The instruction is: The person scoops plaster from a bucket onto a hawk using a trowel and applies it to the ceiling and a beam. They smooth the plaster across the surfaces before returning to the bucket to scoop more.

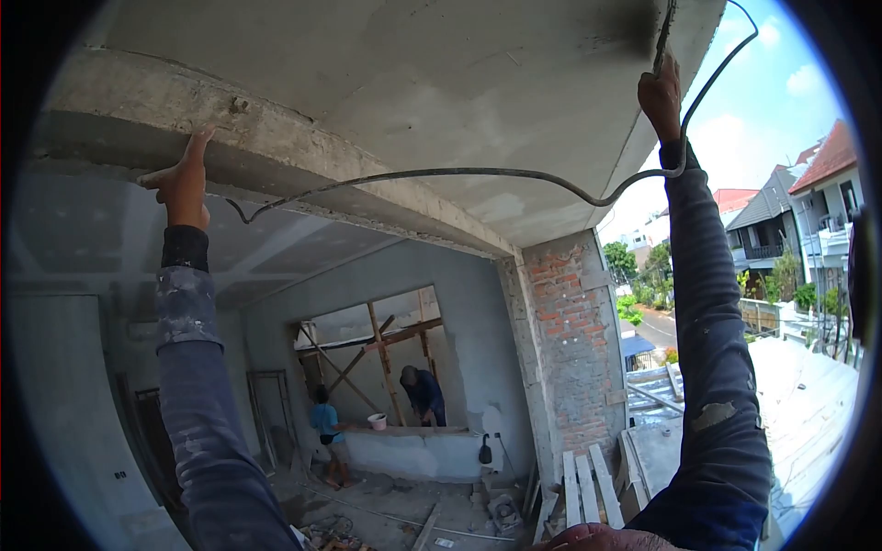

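Through the head camera I have both arms raised in dark, plaster-spotted sleeves. My left hand (186, 182), upper left of the frame, is spread with the thumb apart, its fingers up against the rough grey concrete beam (285, 138); whether they press on it I cannot tell. My right hand (661, 99), upper right, is closed around a thin, dark, edge-on tool (663, 41), which is at the top right, by the outer edge of the smooth grey plastered ceiling (441, 83). I can't make out its full shape. A long black cable (478, 172) sags across the upper middle and passes by my right wrist. Right of centre stands a patchy red brick pillar (565, 303). Lower centre, two people (424, 395) are at a wall opening, a small pale bucket (378, 421) between them.
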### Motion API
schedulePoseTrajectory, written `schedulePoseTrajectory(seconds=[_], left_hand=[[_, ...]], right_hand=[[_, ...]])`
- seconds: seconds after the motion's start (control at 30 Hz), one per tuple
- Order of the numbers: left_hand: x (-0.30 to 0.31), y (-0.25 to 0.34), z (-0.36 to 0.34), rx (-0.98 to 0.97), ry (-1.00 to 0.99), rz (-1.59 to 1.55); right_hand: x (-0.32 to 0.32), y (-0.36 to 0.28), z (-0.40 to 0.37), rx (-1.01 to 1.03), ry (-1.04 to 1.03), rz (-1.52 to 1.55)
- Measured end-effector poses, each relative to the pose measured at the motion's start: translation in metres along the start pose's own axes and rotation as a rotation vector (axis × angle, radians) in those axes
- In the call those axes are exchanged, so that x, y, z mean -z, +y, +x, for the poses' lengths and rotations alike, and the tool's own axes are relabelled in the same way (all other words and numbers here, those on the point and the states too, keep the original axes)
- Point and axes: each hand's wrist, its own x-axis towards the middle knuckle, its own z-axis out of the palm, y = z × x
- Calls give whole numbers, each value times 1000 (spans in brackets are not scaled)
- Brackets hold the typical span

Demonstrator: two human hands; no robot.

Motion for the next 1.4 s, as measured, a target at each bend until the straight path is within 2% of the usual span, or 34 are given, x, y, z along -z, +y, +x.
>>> schedulePoseTrajectory(seconds=[0.1,0.17,0.3,0.37,0.43,0.57,0.63,0.67,0.7,0.77,0.83,0.87,0.9,1.0,1.1,1.13,1.17,1.27,1.37,1.4], left_hand=[[2,10,-13,-35,-4,46],[-1,18,-23,18,84,102],[-3,5,-10,-41,113,61],[-3,9,-14,-97,187,75],[-3,12,-19,-103,178,58],[-1,13,-20,-100,149,72],[-2,10,-18,-63,116,-21],[-1,6,-14,-65,113,-22],[1,0,-7,-75,94,-25],[-2,1,-8,-85,71,-28],[-4,7,-15,-88,160,-68],[-3,8,-16,-85,159,-71],[-1,9,-15,-90,120,-68],[0,13,-20,-87,86,-49],[0,8,-16,-97,89,-45],[0,7,-14,-116,82,-59],[1,6,-11,-118,84,-54],[3,5,-10,-81,74,-43],[2,7,-14,-93,77,-77],[3,7,-13,-85,69,-69]], right_hand=[[-16,-9,6,-64,-74,100],[-35,-25,-2,-54,-116,99],[-53,-108,-42,-17,-194,190],[-49,-132,-62,-83,-281,183],[-33,-138,-66,-148,-340,235],[-3,-72,-51,-133,-217,148],[10,-28,-30,70,-58,63],[8,2,-23,30,-34,40],[13,13,-12,-4,-51,-54],[10,32,-1,-84,-79,-47],[-2,31,4,34,-78,-5],[-14,23,-2,-52,-78,-57],[-17,13,-8,33,-58,6],[-10,0,-30,54,-144,128],[3,-3,-36,-54,-116,48],[1,13,-30,20,-51,35],[0,27,-28,-52,-63,0],[-18,55,-24,-71,-91,-62],[-18,37,-28,-38,-61,-28],[-11,30,-37,-20,-144,56]])
